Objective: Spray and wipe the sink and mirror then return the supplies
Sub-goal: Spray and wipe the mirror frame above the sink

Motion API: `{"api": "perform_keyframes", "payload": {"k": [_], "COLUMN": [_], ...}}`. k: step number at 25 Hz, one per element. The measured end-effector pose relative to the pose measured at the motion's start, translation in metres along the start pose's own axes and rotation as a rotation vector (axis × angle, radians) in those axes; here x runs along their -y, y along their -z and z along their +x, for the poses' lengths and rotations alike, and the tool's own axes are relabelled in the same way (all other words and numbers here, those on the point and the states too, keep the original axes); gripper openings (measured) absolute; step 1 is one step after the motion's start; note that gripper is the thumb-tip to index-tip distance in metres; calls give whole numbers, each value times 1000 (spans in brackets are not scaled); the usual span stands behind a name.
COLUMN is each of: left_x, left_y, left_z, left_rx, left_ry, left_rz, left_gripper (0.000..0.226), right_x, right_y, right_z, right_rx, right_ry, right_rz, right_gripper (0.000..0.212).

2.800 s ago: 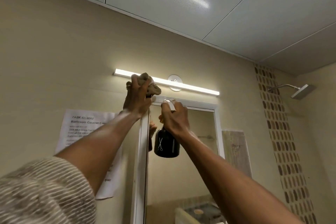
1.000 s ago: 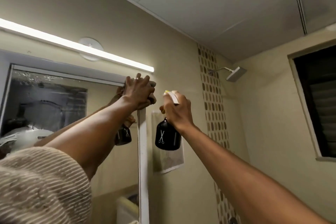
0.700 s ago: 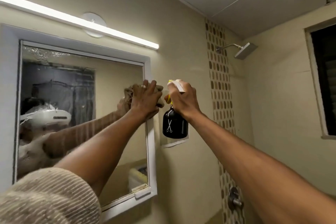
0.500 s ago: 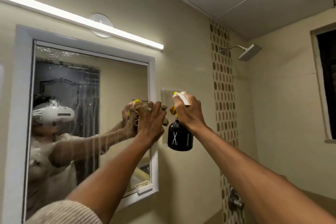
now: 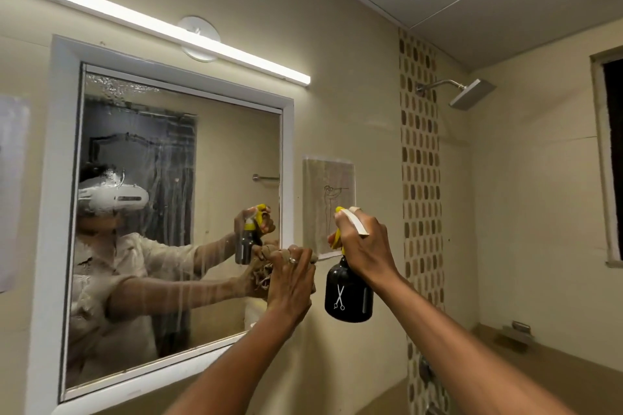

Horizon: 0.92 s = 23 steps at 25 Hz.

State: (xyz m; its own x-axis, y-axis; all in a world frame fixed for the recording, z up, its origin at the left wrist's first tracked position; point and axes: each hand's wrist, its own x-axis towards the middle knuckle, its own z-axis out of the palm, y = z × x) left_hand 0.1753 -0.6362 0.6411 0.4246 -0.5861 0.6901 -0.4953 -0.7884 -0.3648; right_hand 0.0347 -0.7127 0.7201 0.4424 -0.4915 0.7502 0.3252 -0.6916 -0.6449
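Note:
A white-framed mirror (image 5: 168, 212) hangs on the beige wall, its glass streaked with wet runs and droplets near the top. My left hand (image 5: 291, 283) presses a bunched beige cloth (image 5: 266, 254) against the mirror's right edge, low on the frame. Just to the right, my right hand (image 5: 365, 244) grips the white and yellow trigger head of a black spray bottle (image 5: 349, 296) with a scissors mark, held upright in front of the wall. The sink is out of view.
A lit light bar (image 5: 161, 23) runs above the mirror. A small picture (image 5: 328, 199) hangs right of the frame. A shower head (image 5: 470, 96), a mosaic tile strip (image 5: 421, 178) and a dark window (image 5: 612, 162) lie to the right. A paper sheet (image 5: 11, 189) is at the left edge.
My left hand with the cloth has slid down the mirror's right frame from the top corner to the lower part. The bottle moved down alongside, and my view tilted downward.

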Motion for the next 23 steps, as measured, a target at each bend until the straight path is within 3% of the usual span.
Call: {"api": "perform_keyframes", "payload": {"k": [10,13,16,18,21,23], "left_x": [-48,-43,-46,-50,-40,-18], "left_y": [-69,-79,-81,-80,-73,-63], "left_z": [-50,-49,-59,-74,-120,-162], "left_rx": [147,98,178,316,378,389], "left_ry": [-146,-275,-535,-588,-529,-298], "left_rz": [256,371,496,525,285,-80], "left_gripper": [55,50,44,42,40,40], "right_x": [-33,-40,-41,-41,-39,-36], "right_y": [-3,-4,-4,-5,-8,-19], "right_z": [-29,-34,-36,-37,-39,-49], "right_rx": [93,96,108,113,114,123], "right_ry": [-13,-25,-18,-21,-36,-64], "right_rz": [26,16,18,24,55,86], "right_gripper": [40,38,37,35,38,39]}}
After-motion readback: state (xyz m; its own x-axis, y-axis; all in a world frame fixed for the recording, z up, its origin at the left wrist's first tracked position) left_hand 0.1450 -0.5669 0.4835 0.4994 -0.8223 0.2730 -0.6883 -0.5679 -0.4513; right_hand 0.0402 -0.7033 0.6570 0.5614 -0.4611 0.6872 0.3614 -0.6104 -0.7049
